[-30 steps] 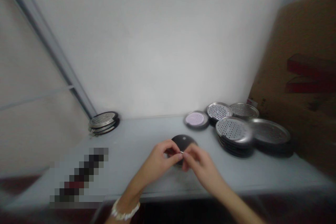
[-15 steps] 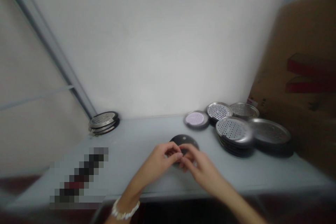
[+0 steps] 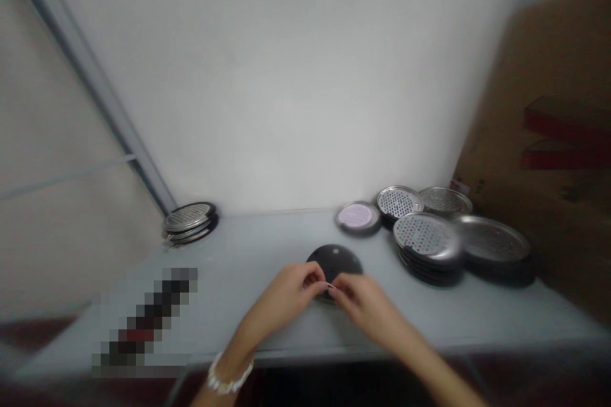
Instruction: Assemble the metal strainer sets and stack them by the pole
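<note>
Between the fingertips of both hands stretches a thin whitish strip, too small to name for certain. My left hand, with a beaded bracelet at its wrist, pinches one end. At the other end, my right hand is pinched shut. Just below and behind the hands, a round black disc lies on the table, with a small pale spot near its far edge. The hands hide its near part. Past it lies a round grater disc with a lilac centre.
Round metal grater discs with black edging are stacked at the right, beside a tall cardboard box. A similar small stack stands at the far left. A pixelated dark object lies on the table at left. A pale wall rises behind.
My hands have drawn slightly apart and lower, so the thin strip between them and more of the black disc now show. The other things stay in place.
</note>
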Demonstrator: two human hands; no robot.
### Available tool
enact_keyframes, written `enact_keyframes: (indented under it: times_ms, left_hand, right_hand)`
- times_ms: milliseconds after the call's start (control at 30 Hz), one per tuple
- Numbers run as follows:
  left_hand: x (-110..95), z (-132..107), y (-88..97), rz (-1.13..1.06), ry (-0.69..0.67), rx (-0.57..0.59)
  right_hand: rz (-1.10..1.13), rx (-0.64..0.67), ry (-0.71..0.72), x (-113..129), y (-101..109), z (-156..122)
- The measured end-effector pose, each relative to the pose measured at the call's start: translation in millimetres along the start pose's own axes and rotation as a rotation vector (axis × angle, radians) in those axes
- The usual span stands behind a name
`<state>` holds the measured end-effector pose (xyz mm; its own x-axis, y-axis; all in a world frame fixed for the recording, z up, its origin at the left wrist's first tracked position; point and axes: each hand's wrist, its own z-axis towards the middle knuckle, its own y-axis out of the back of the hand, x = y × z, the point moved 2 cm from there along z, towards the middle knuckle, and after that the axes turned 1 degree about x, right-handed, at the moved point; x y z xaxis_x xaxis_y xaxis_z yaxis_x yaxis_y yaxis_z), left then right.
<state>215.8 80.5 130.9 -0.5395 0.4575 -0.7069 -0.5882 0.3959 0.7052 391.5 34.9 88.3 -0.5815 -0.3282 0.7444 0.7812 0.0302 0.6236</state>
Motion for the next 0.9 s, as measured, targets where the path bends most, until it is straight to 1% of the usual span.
enact_keyframes:
  times_ms: [167,367,433,633,900]
  left_hand:
    - [12.0,8.5,-11.4,0.122,0.006,-0.022]
    - [20.0,11.0,-20.4,0.272,0.025,0.008]
    - [21.4,10.6,-20.7,0.313,0.029,0.005]
    - [20.7,10.7,-21.4,0.377,0.027,0.002]
    - [21.3,11.7,-21.4,0.399,0.008,0.030]
  right_hand:
    - [-0.143,-0.058,0.028,-12.8,-5.7,2.3]
    - [-0.171,-0.036,0.049,-27.2,-14.0,3.3]
    - [-0.184,-0.044,0.047,-27.7,-18.4,3.5]
    - [-0.301,-0.127,0.036,-24.3,-29.8,3.5]
    - [-0.404,-0.106,0.039,-23.6,-35.0,3.2]
